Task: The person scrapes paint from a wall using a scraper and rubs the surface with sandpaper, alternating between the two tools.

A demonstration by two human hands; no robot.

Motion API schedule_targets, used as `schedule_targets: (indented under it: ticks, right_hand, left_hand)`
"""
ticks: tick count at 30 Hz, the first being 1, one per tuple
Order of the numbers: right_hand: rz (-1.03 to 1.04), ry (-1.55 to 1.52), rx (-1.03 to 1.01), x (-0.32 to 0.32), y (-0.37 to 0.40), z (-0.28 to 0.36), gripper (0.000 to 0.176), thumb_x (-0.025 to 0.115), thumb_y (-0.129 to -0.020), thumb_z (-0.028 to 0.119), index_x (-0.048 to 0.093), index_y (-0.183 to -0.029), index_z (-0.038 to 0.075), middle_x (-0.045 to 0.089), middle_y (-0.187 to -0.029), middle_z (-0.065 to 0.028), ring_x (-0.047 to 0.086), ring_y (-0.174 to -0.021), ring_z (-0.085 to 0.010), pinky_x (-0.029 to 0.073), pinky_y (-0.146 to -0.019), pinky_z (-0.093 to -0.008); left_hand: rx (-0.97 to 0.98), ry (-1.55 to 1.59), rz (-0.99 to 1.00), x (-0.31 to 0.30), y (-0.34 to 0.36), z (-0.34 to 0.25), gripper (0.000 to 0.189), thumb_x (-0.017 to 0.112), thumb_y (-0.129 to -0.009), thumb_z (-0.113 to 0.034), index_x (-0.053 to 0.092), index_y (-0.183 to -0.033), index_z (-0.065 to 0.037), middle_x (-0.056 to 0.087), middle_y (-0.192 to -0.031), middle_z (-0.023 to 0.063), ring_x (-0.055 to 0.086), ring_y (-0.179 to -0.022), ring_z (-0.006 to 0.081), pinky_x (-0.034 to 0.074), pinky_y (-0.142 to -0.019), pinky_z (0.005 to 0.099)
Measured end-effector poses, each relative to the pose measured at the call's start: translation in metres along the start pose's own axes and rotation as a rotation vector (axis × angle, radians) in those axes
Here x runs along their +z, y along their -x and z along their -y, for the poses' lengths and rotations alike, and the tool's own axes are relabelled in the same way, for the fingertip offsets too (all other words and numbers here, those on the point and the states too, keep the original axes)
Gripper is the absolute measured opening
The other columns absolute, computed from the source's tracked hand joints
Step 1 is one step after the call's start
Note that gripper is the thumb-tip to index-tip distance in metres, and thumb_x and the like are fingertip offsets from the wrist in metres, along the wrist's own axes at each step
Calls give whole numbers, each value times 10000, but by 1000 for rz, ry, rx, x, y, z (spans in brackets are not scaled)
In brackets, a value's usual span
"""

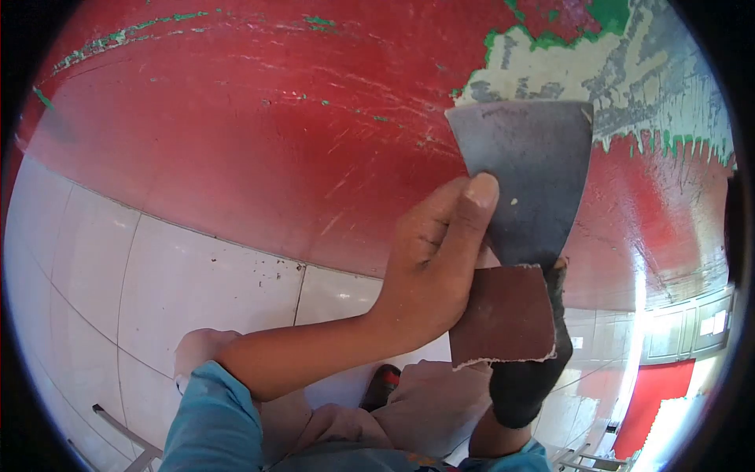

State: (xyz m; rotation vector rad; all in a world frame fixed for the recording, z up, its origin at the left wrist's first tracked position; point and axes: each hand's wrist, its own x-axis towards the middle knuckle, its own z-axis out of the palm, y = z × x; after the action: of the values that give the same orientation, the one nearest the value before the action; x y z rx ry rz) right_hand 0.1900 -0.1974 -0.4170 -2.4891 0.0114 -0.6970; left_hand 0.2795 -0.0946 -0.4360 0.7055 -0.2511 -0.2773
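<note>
Against the red wall [236, 157], upper right: one scraper [523, 181], broad grey blade uppermost, top edge laid to a patch of stripped paint [629, 86] showing grey-white with green margins. Counted one such large patch; several thin green scratches noted further left.

Hands counted: two. Left hand [429, 271] bare, centre of view, fingers curled shut, thumb [476, 204] stretched upward and pressed flat on the blade's left edge. Right hand [527, 377] in one dark glove, below the blade, wrapped closed about the scraper's lower part; handle itself hidden behind glove and paper.

Sandpaper [503, 315]: one piece, reddish-brown, torn along its lower edge, lying in front of the glove just beneath the blade. Left edge tucked under the left hand and seemingly pinched there; exact hold on it not visible.

Below the wall: white tiles [197, 275], grout lines plain, several counted. Lower frame: two teal sleeves [216, 421], bent knees, one shoe [383, 385] red and black between them. Lower left: one thin metal bar [118, 429], nature undetermined.
</note>
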Motion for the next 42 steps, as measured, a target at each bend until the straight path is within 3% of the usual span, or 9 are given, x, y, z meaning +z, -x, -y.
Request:
schedule_targets:
  ticks: [2, 4, 15, 18, 25, 36, 38, 40, 42]
  right_hand:
    - [-4, 49, -114, -9, -4, 0, 546, 597, -757, 100, 406, -1256, -12, 617, -837, -187, 625, -723, -278, 482, -642, -307]
    - [83, 84, 61, -21, -2, 5, 498, 534, -831, 135, 372, -1274, -26, 620, -963, -134, 577, -805, -146, 462, -725, -286]
    - [143, 144, -44, -20, -17, 3, 574, 621, -758, 108, 389, -1268, -15, 544, -1145, -185, 554, -957, -166, 433, -814, -291]
    - [64, 169, -213, -16, -18, -6, 561, 607, -766, 112, 391, -1272, 0, 546, -1141, -185, 554, -960, -172, 431, -819, -288]
    - [176, -20, 62, -16, -22, -6, 557, 587, -778, 114, 379, -1283, 6, 598, -1026, -102, 562, -815, -103, 463, -667, -233]
    - [173, -118, -2, -12, -30, 3, 510, 546, -815, 90, 364, -1276, -29, 485, -1231, -141, 503, -1030, -140, 416, -845, -263]
    - [203, -131, 37, -13, -32, 1, 505, 548, -815, 102, 374, -1272, -24, 501, -1211, -149, 514, -1024, -151, 409, -859, -279]
    - [91, -40, -224, -12, -31, -8, 560, 553, -691, -14, 441, -1238, 30, 545, -1103, -207, 605, -879, -296, 463, -754, -321]
    - [114, -44, -223, -9, -37, -6, 543, 564, -700, 4, 449, -1231, 30, 546, -1103, -204, 602, -889, -291, 463, -756, -327]
  left_hand:
    - [-31, -15, 0, 2, 1, -4, 315, 404, -919, -364, 507, -902, -66, 504, -642, -20, 461, -531, 21, 348, -459, 168]
    - [-58, -88, 35, 3, -1, -2, 326, 396, -932, -318, 525, -794, -52, 469, -651, -39, 424, -576, 9, 337, -493, 181]
    - [25, -6, -41, 7, -4, -1, 357, 393, -928, -348, 529, -780, -53, 502, -650, -11, 451, -571, 27, 364, -511, 182]
    - [37, -77, -54, 8, -4, 3, 367, 397, -925, -353, 534, -781, -44, 511, -650, -2, 455, -569, 31, 374, -517, 184]
    - [53, -24, -127, 15, -4, 2, 359, 419, -918, -346, 552, -819, -28, 514, -656, 4, 465, -580, 39, 389, -534, 198]
    - [136, -60, -192, 7, -9, 7, 340, 438, -911, -342, 543, -792, -41, 485, -661, -13, 437, -586, 36, 363, -534, 190]
    - [103, -60, -134, 1, -11, 7, 335, 438, -910, -344, 539, -815, -40, 485, -679, -16, 438, -600, 38, 372, -538, 198]
    - [79, -47, -150, 9, -7, 12, 337, 434, -912, -345, 541, -823, -38, 486, -681, -16, 438, -603, 37, 374, -538, 198]
    - [70, -46, -159, 7, -7, 7, 339, 431, -913, -346, 542, -831, -36, 487, -683, -17, 437, -605, 37, 377, -537, 197]
